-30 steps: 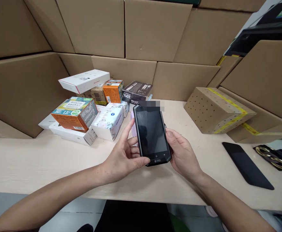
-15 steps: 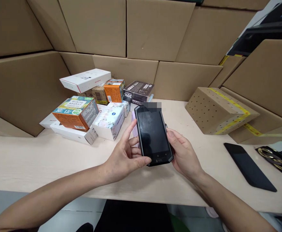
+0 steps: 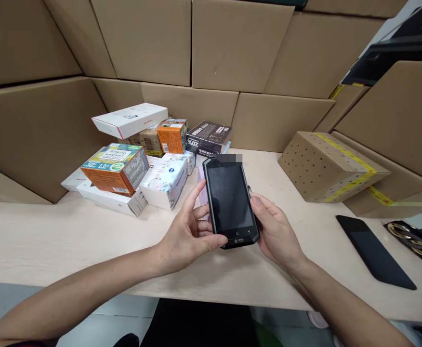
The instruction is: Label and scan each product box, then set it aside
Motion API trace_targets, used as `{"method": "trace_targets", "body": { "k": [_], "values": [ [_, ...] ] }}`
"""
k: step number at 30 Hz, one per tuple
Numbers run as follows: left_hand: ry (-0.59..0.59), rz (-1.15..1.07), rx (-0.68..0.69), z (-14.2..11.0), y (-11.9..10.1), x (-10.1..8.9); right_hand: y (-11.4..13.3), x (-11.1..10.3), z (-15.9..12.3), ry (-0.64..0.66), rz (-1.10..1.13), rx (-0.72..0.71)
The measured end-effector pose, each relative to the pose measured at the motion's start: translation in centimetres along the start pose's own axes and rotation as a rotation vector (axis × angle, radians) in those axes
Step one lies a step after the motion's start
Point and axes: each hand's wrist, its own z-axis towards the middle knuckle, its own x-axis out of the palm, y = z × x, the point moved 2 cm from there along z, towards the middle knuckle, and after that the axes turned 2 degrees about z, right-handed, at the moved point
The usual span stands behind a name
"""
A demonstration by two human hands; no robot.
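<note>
Black-cased, the rugged smartphone [image 3: 231, 200] is up over the tabletop [image 3: 52, 241], its lifting seemingly done and anything left unclear to me, the left hand [image 3: 186, 232] firmly gripping from nine to seven o'clock, the right hand [image 3: 277, 225] clasping it at three, screen dark.

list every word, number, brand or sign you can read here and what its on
"Binking": on the orange cardboard carton with a blue-green top.
"20%": on the dark brown rectangular box.
Circle and triangle signs: on the black rectangular handheld device, near its bottom edge; logo lettering there is too small.
Too small or blurred: other print on those boxes, and print on the flat white cardboard box, small orange cardboard box and white floral soft pack.
</note>
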Motion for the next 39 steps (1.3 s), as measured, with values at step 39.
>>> {"method": "trace_targets", "body": {
  "k": [39],
  "values": [
    [0.132,0.766,0.567,0.1,1.9,0.7,2.0,0.4,-1.9,0.097,-0.676,-0.170]
  ]
}}
